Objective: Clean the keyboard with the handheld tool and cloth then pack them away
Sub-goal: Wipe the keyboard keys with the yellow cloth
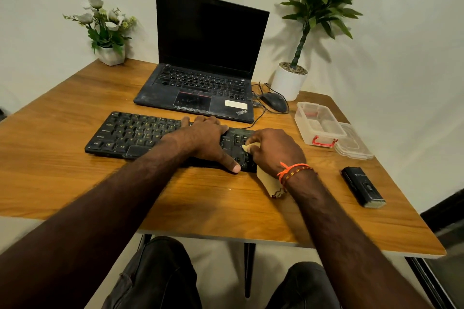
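Wiping the keyboard (130, 133) with a cloth (268, 183)
Left hand (203, 140) is lying flat, bracing the keys; right hand (273, 150) is pinching the cloth.

The keyboard (140, 134) lies before the laptop (200, 78), with the handheld tool (362, 187) apparently right, before the box (319, 124).

Glossy wood table (75, 113), matt black plastic keyboard (130, 133), clear plastic box (319, 130).
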